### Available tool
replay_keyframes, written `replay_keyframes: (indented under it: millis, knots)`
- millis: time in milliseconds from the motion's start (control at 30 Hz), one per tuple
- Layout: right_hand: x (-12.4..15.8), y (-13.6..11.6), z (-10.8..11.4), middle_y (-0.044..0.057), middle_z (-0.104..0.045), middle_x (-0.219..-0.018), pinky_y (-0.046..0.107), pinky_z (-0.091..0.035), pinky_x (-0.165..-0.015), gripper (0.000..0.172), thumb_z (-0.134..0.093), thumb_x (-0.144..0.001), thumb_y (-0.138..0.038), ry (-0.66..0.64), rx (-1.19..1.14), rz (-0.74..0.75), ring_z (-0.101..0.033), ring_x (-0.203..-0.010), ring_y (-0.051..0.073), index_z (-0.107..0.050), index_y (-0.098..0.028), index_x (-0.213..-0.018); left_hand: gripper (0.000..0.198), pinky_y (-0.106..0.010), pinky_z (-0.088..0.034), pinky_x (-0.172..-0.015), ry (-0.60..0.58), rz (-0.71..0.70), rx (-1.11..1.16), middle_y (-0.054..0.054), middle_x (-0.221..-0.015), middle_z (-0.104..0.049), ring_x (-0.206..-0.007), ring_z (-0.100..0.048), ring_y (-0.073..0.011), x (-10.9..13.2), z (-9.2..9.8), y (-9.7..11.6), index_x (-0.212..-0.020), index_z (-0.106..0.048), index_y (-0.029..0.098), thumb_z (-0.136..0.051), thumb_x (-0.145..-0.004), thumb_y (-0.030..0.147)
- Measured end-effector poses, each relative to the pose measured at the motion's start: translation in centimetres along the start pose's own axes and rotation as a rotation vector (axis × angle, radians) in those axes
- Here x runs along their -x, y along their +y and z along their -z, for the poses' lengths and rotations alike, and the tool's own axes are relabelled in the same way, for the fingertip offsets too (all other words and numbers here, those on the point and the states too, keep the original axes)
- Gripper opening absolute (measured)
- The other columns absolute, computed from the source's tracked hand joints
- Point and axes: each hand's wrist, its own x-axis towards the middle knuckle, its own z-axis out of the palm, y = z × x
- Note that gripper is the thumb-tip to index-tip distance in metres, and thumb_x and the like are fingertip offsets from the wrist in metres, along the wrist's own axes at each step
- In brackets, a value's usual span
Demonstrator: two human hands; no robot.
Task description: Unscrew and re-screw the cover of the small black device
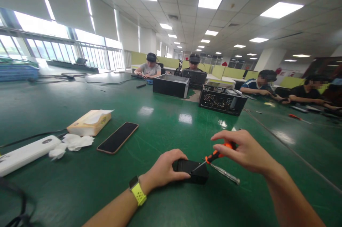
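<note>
My left hand (169, 170), with a yellow-strapped watch (138, 190) at the wrist, grips a small black box (199, 173) at its left end. The box lies on the green tabletop. In my right hand (244, 150) is a screwdriver (213, 156) with an orange and black handle. Its shaft slants down to the left, and the tip meets the top of the box near my left thumb. My right index finger and thumb are partly spread around the handle's upper end; the other fingers are mostly hidden. A slim clear-handled screwdriver (226, 173) lies just right of the box.
Left of my hands lie a phone (118, 138), a tissue pack (89, 123), crumpled tissues (76, 142) and a white power strip (29, 154). Two computer cases (171, 86) stand farther back, one with an open top (223, 100). Several people sit around the table. Another orange screwdriver (295, 117) lies far right.
</note>
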Motion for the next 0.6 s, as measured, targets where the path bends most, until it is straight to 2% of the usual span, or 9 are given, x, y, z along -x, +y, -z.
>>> replay_keyframes:
  millis: [100,133,233,367,467,600]
  knots:
    - [0.11,-0.13,0.25,0.002,-0.070,-0.084,0.024,-0.043,-0.060,0.022,-0.062,-0.090,-0.035,-0.015,-0.050,0.058,-0.060,-0.068,0.014,-0.068,-0.022,-0.107,0.040,-0.028,-0.044,-0.076,-0.001,-0.001,-0.005,-0.005,-0.096,-0.066,-0.086,-0.060,-0.0214,0.03,0.00,0.02,-0.102,-0.066,0.018,-0.077,-0.078,0.049]
    - [0.17,-0.10,0.32,0.002,-0.070,-0.083,0.024,-0.043,-0.060,0.021,-0.062,-0.090,-0.035,-0.016,-0.048,0.061,-0.060,-0.067,0.014,-0.069,-0.022,-0.105,0.040,-0.028,-0.045,-0.076,-0.001,-0.002,-0.005,-0.005,-0.096,-0.066,-0.086,-0.060,-0.0215,0.04,0.00,0.01,-0.102,-0.066,0.019,-0.077,-0.078,0.050]
    - [0.32,-0.01,0.39,-0.002,-0.062,-0.061,0.024,-0.039,-0.053,0.020,-0.062,-0.090,-0.039,-0.001,0.013,0.033,-0.053,-0.052,0.012,-0.071,-0.021,-0.094,0.040,-0.029,-0.045,-0.076,-0.001,-0.002,-0.002,-0.005,-0.096,-0.066,-0.086,-0.060,-0.0216,0.03,0.02,-0.03,-0.101,-0.066,0.019,-0.077,-0.078,0.049]
    - [0.50,-0.23,0.46,0.002,-0.071,-0.083,0.025,-0.045,-0.062,0.020,-0.063,-0.089,-0.034,0.010,0.009,0.103,-0.061,-0.067,0.014,-0.068,-0.022,-0.105,0.040,-0.029,-0.045,-0.076,0.000,0.006,-0.005,-0.005,-0.096,-0.066,-0.086,-0.061,-0.0218,0.03,0.01,-0.08,-0.101,-0.066,0.018,-0.079,-0.076,0.047]
    - [0.65,-0.51,0.62,0.000,-0.069,-0.072,0.025,-0.044,-0.059,0.019,-0.065,-0.088,-0.035,-0.005,0.029,0.071,-0.059,-0.060,0.013,-0.069,-0.022,-0.102,0.040,-0.029,-0.044,-0.076,0.009,0.006,0.002,-0.005,-0.096,-0.067,-0.086,-0.061,-0.0216,0.03,-0.01,-0.06,-0.100,-0.066,0.018,-0.080,-0.076,0.046]
    - [0.80,-0.64,0.75,0.002,-0.070,-0.084,0.025,-0.045,-0.066,0.016,-0.066,-0.086,-0.031,-0.031,-0.002,0.112,-0.062,-0.070,0.014,-0.068,-0.021,-0.100,0.039,-0.028,-0.044,-0.074,0.014,0.014,0.000,-0.005,-0.095,-0.066,-0.085,-0.061,-0.0211,0.03,0.01,0.08,-0.100,-0.066,0.018,-0.079,-0.076,0.046]
